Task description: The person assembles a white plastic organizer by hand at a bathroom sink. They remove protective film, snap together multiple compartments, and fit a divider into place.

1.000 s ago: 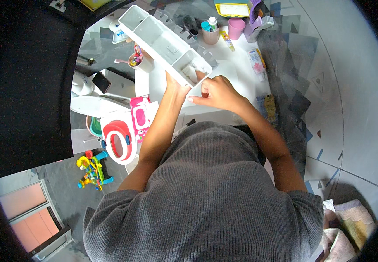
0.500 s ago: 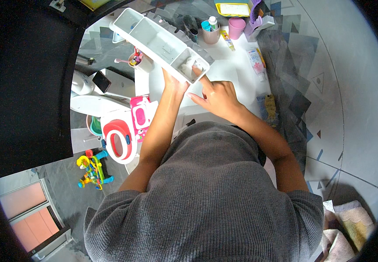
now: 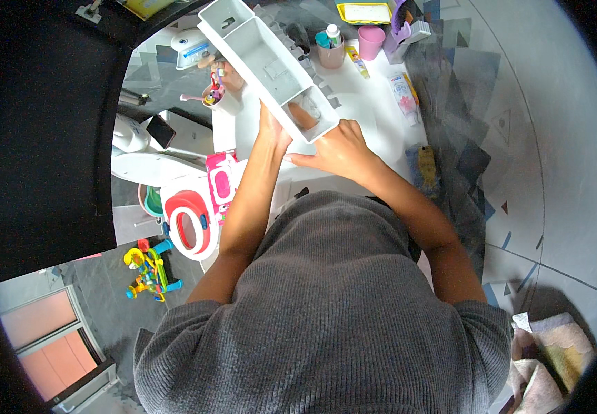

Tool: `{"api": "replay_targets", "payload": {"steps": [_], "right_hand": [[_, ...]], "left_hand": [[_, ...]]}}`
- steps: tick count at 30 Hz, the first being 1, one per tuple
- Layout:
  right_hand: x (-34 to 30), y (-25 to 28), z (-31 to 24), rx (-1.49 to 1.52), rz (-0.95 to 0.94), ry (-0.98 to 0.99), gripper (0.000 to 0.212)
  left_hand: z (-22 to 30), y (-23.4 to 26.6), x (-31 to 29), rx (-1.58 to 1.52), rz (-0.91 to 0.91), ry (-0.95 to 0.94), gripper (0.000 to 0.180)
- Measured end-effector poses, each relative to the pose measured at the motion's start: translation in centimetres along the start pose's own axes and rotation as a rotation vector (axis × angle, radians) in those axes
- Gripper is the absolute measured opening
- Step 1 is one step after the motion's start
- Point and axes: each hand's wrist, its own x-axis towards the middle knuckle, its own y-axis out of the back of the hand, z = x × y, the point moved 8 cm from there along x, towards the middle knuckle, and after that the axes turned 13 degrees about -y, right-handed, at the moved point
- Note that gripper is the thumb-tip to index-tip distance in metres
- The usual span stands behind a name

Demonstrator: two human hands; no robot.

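Note:
A long white storage box (image 3: pixel 268 63) with three compartments is tilted over the washbasin (image 3: pixel 375 103). My left hand (image 3: pixel 272 130) grips its left side from below, fingers mostly hidden behind it. The fingers of my right hand (image 3: pixel 343 148) reach into the compartment closest to me, while the thumb stays outside, stretched to the left. Beside those fingers lies a crumpled white tissue (image 3: pixel 310 110), pressed against the compartment's inside. The box's wall covers part of the right fingers.
Left of the basin stands a toothbrush cup (image 3: pixel 224 103). Along the back are a pinkish cup (image 3: pixel 331 56) with tubes, a pink cup (image 3: pixel 371 43) and a yellow-rimmed tray (image 3: pixel 364 14). A red and white child's toilet seat (image 3: pixel 189 224) and a colourful toy (image 3: pixel 150 272) are at left.
The box has turned steeper, its far end swinging right and its near end coming closer to me. My right fingers have gone deeper into the near compartment with the tissue.

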Motion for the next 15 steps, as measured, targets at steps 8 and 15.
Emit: {"api": "replay_targets", "payload": {"steps": [8, 15], "right_hand": [[-0.3, 0.2, -0.6, -0.017, -0.023, -0.173, 0.081], [0.3, -0.5, -0.4, 0.378, -0.020, 0.016, 0.073]], "left_hand": [[-0.8, 1.5, 1.1, -0.125, -0.112, 0.056, 0.034], [-0.5, 1.6, 1.2, -0.128, -0.111, 0.048, 0.038]]}}
